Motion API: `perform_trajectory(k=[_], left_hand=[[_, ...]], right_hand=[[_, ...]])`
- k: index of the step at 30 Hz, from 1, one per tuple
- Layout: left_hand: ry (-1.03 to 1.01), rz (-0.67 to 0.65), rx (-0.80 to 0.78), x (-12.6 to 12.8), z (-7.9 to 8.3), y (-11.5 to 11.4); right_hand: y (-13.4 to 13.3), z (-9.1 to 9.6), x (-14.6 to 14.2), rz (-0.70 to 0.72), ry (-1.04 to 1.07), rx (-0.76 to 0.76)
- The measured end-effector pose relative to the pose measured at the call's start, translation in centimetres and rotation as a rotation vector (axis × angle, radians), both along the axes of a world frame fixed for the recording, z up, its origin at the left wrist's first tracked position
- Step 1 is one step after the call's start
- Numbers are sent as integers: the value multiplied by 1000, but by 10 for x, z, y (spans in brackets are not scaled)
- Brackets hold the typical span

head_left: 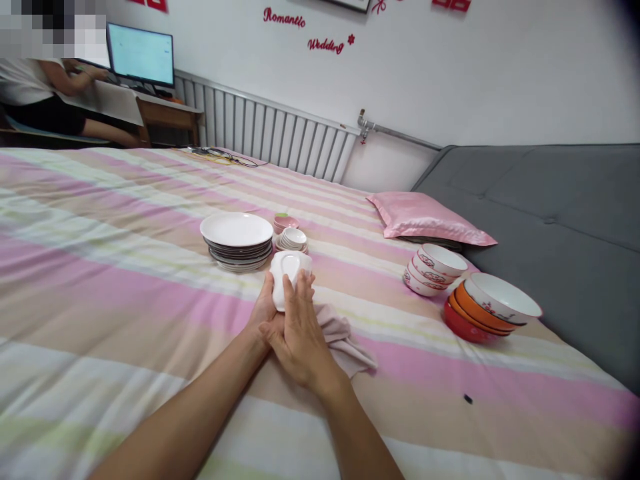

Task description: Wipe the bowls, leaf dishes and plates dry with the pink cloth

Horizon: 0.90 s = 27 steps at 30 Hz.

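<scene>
Both my hands meet over the striped bed. My left hand [263, 308] grips a small white dish [287, 275] from its left side, holding it on edge. My right hand [299, 328] lies over the dish's near face, fingers together, with a pinkish cloth [344, 341] under and behind it. Whether the right hand pinches the cloth is hidden. Just beyond the dish stands a stack of white plates [237, 240] and a stack of small white saucers [293, 239].
A pink small bowl stack [285, 222] sits behind the saucers. To the right are patterned white bowls [434, 269], orange and white bowls [487, 306], a pink pillow [425, 217] and a grey sofa [565, 220]. A person sits at a desk with a monitor [141, 55] far left.
</scene>
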<state>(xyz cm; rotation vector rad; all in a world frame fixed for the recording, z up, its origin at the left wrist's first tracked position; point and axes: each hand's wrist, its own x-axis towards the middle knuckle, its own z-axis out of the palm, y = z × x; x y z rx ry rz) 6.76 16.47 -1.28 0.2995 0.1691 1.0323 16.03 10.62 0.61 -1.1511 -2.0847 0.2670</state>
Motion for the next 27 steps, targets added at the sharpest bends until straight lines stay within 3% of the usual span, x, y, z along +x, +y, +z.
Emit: perform_trajectory(k=[8,14,20,27], left_hand=[[-59,-34,-40,9,19,-15],[8,34,-58,11,20,-14],[96,80,-110,14,24,-13],[229,200,-80,20,24,-19]], right_hand=[[4,1,3,-109,219,-11],[17,-4,9,-5,612,12],[24,-5,13,-271,896,91],[25,0,22,-448,888,182]])
